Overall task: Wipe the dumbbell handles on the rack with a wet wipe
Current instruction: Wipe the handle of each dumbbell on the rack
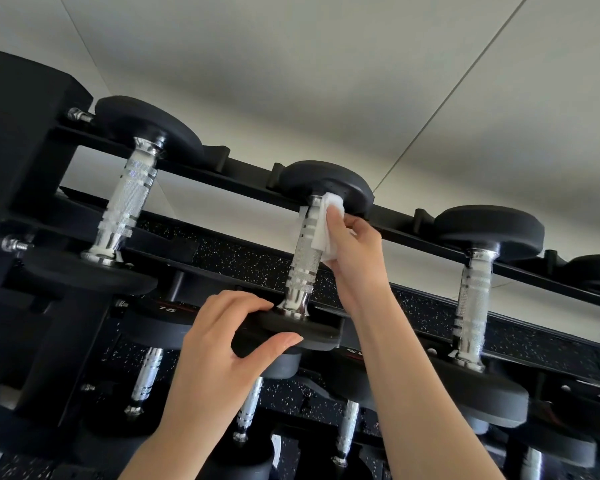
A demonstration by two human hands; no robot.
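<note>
A black rack [243, 183] holds dumbbells with chrome knurled handles on its top tier. My right hand [355, 254] presses a white wet wipe [326, 225] against the upper right side of the middle dumbbell's handle [302, 258]. My left hand [229, 341] grips the near black head [291, 332] of that same dumbbell, fingers on top and thumb along its front edge. Another dumbbell handle [127, 199] sits to the left and one more handle [471, 306] to the right, both untouched.
A lower tier carries several more dumbbells [146, 379] with chrome handles below my arms. A thick black upright post [18, 168] frames the rack's left end. A pale wall [326, 81] rises behind. Black speckled flooring [243, 261] shows through the rack.
</note>
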